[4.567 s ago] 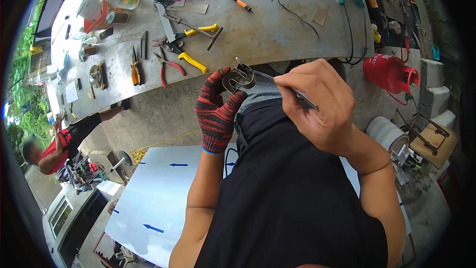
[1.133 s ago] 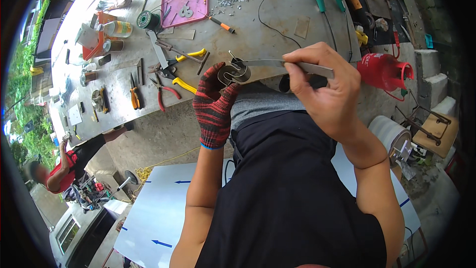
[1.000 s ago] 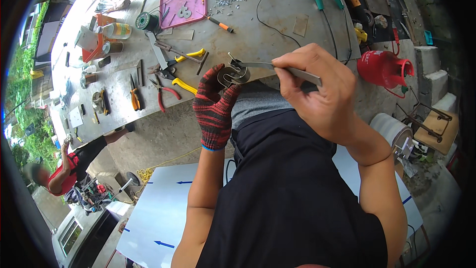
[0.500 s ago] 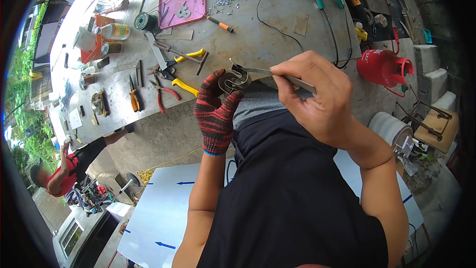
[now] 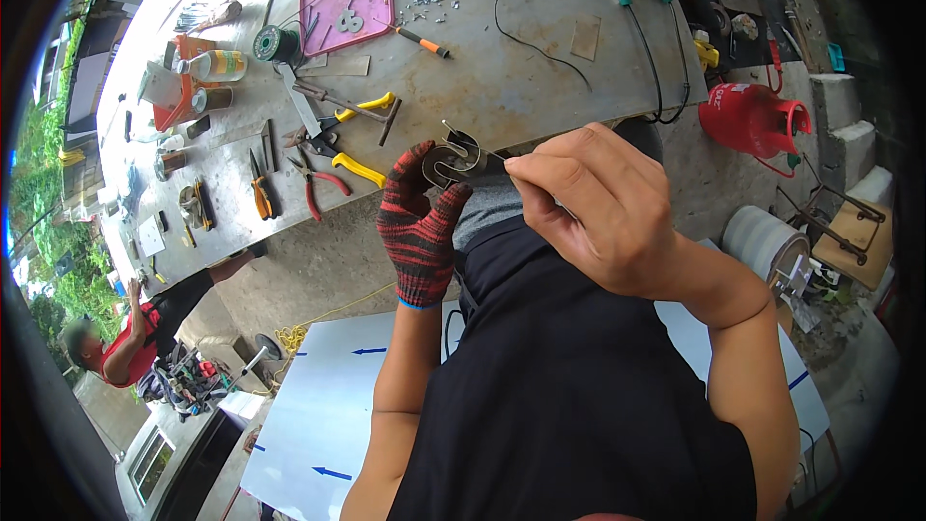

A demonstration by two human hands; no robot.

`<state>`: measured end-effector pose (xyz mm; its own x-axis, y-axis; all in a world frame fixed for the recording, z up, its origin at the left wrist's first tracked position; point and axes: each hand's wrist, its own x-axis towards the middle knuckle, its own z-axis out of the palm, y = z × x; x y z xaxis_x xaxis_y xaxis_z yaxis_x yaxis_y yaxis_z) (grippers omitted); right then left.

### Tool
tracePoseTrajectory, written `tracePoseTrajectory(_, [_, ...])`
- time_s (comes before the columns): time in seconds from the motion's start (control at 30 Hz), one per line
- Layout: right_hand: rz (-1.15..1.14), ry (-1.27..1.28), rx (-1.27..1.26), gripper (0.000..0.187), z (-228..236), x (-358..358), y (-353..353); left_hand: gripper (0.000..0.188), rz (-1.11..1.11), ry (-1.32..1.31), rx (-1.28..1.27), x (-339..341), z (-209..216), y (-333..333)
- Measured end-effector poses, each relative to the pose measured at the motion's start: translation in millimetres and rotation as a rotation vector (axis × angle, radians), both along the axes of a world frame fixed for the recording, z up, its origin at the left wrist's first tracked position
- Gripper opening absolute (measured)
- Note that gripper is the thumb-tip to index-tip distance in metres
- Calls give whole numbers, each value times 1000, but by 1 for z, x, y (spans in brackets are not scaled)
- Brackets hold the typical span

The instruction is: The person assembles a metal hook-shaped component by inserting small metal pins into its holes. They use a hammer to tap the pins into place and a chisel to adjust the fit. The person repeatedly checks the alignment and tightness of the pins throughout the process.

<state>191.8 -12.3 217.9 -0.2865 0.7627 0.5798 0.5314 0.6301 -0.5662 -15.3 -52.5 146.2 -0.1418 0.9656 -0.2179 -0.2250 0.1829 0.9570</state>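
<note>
My left hand [image 5: 417, 236], in a red-and-black striped knit glove, is closed around a small round metal piece [image 5: 446, 164]. Curved bright strips show on its face, and a short pin sticks up from its top. My bare right hand [image 5: 608, 212] is closed in a pinch on a thin flat metal strip [image 5: 497, 155], its tip pointing at the round piece. Most of the strip is hidden behind my fingers, and I cannot tell whether its tip touches. Both hands are in front of the table's near edge, over my lap.
On the metal table [image 5: 482, 87] lie yellow-handled snips [image 5: 357, 169], red pliers [image 5: 323, 183], orange pliers [image 5: 258, 188], a screwdriver [image 5: 422, 42] and a pink tray [image 5: 328, 39]. A red gas cylinder [image 5: 743, 121] stands right. Another person [image 5: 135, 338] is at far left.
My right hand has moved slightly left and down and has turned, so the strip shows thinner and less of it is visible. My left hand still holds the round piece in nearly the same place.
</note>
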Motion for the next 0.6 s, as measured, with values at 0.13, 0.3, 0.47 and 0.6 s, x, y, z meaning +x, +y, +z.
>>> tracePoseTrajectory(0.13, [1,16,-2,37,2,3,1,65,-3,34,19,-2,-5,0])
tracePoseTrajectory(0.3, [-39,56,-71,34,14,14,4,66,-19,-1,9,-1,-4,0])
tracePoseTrajectory(0.47, [-134,161,-213,25,31,38,10,68,-29,-49,-10,-2,-8,1])
tracePoseTrajectory(0.6, [-293,264,-302,17,26,57,24,68,-45,6,41,-3,-20,2])
